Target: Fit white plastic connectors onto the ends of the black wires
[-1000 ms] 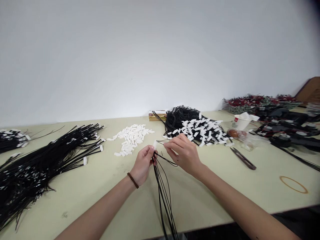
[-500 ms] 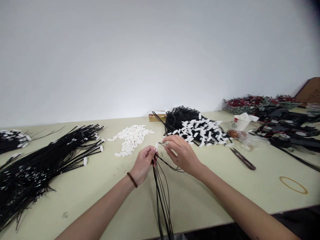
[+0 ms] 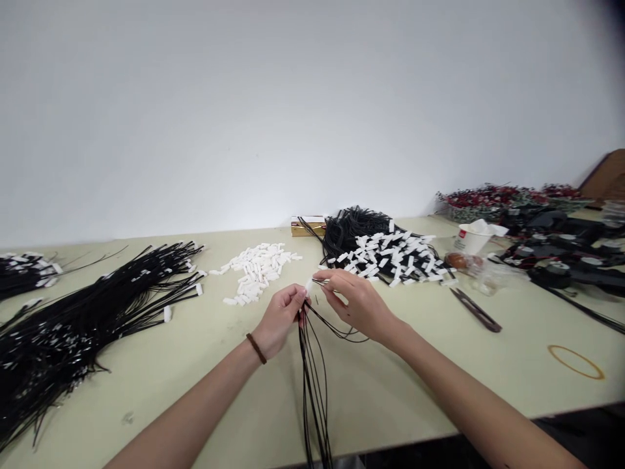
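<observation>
Near the middle of the table, my left hand (image 3: 284,311) pinches a white plastic connector (image 3: 308,286) between thumb and fingers. Thin black wires (image 3: 312,391) hang from below that hand toward the table's front edge. My right hand (image 3: 355,298) is closed on a few wire ends (image 3: 319,281), holding them beside the connector's right side. A loop of these wires sags beneath the right palm. Whether the wire tips touch the connector is too small to tell.
Loose white connectors (image 3: 256,267) lie behind my left hand. Black wire bundles (image 3: 92,319) spread across the left. Behind my right hand sits a heap of connectorised wires (image 3: 395,257). Snips (image 3: 475,310), a paper cup (image 3: 472,240) and a yellow rubber band (image 3: 576,362) are on the right.
My hands stay close together in nearly the same place. The right fingers have tilted slightly, and the hanging wires have swung a little left.
</observation>
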`<action>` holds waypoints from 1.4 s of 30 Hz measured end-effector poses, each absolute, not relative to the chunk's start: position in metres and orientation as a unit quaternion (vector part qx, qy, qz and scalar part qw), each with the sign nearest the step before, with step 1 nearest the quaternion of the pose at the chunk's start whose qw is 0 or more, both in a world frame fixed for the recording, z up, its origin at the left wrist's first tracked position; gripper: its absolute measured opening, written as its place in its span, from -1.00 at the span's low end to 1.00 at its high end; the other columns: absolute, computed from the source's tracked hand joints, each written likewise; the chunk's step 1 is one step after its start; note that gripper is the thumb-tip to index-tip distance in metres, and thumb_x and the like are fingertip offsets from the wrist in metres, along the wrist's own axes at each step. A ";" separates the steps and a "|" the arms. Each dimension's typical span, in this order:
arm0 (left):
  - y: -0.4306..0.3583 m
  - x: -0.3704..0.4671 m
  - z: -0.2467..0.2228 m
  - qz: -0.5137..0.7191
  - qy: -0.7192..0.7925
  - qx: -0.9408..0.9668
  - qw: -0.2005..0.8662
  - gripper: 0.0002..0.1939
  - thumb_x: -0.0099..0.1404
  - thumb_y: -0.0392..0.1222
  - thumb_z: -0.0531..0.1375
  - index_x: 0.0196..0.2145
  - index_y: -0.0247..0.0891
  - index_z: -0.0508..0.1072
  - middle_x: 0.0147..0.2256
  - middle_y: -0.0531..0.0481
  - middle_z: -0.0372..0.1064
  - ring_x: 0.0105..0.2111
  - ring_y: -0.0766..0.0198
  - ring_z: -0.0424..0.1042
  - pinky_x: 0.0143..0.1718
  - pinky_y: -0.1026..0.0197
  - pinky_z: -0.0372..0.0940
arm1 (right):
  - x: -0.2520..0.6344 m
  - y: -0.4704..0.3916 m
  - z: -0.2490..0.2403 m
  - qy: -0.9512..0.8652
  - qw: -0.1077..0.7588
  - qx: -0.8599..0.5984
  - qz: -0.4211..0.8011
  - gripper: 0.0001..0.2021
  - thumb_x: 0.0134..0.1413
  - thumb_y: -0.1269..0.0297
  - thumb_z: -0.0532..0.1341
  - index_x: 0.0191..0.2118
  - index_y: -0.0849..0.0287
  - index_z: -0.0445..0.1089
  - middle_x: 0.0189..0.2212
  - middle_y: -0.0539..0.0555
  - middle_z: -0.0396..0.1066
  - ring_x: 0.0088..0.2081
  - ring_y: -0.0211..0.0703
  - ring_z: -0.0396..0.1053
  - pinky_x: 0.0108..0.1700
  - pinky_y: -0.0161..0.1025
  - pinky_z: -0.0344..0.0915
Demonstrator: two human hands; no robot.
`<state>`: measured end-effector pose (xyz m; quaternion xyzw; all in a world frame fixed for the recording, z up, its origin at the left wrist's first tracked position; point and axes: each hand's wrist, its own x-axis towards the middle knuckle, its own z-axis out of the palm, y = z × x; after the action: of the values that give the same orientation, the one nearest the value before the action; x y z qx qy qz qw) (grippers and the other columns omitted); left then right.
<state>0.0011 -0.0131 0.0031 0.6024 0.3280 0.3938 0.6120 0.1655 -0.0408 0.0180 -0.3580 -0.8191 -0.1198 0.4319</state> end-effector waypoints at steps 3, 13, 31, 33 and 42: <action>-0.013 0.001 0.004 0.380 0.325 0.617 0.607 -0.67 0.13 0.07 0.10 -0.52 -0.29 0.24 -0.56 0.12 0.15 -0.62 0.46 0.12 -0.61 0.35 0.08 | 0.164 -0.042 0.018 -0.811 0.441 -0.375 -0.081 -0.92 0.06 0.47 0.04 -0.34 0.15 0.18 -0.20 0.12 0.41 -0.17 -0.16 0.39 -0.19 -0.21 0.35; -0.014 0.001 0.003 0.371 0.326 0.616 0.614 -0.66 0.11 0.08 0.11 -0.53 -0.29 0.25 -0.56 0.11 0.16 -0.62 0.45 0.13 -0.61 0.34 0.08 | 0.160 -0.045 0.021 -0.791 0.466 -0.394 0.040 -0.87 0.07 0.44 0.03 -0.47 0.15 0.13 -0.24 0.08 0.42 -0.28 -0.23 0.39 -0.29 -0.29 0.28; -0.011 0.001 -0.001 0.425 0.336 0.470 0.697 -0.73 0.01 -0.06 0.25 -0.50 -0.35 0.36 -0.55 0.07 0.26 -0.59 0.47 0.19 -0.56 0.37 0.10 | 0.159 -0.043 0.018 -0.803 0.463 -0.361 -0.099 -0.86 0.07 0.42 0.08 -0.22 0.14 0.25 -0.20 0.13 0.34 -0.11 -0.13 0.25 -0.08 -0.10 0.24; -0.010 0.001 -0.001 0.436 0.329 0.456 0.702 -0.74 -0.02 -0.08 0.27 -0.52 -0.36 0.37 -0.58 0.08 0.25 -0.60 0.47 0.18 -0.54 0.36 0.11 | 0.158 -0.046 0.019 -0.837 0.435 -0.313 -0.106 -0.82 0.04 0.46 0.08 -0.21 0.11 0.26 -0.22 0.09 0.35 -0.12 -0.16 0.26 -0.08 -0.11 0.25; -0.011 0.002 -0.002 0.448 0.322 0.458 0.697 -0.76 -0.03 -0.10 0.28 -0.54 -0.35 0.39 -0.59 0.11 0.23 -0.62 0.48 0.15 -0.56 0.36 0.08 | 0.155 -0.042 0.010 -0.867 0.372 -0.272 -0.190 -0.81 0.07 0.47 0.10 -0.20 0.12 0.33 -0.26 0.07 0.40 -0.09 -0.13 0.27 -0.14 -0.14 0.32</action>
<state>0.0016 -0.0112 -0.0017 0.4585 0.3220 0.4478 0.6969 0.1553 -0.0416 0.0103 -0.2722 -0.8666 -0.1901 0.3724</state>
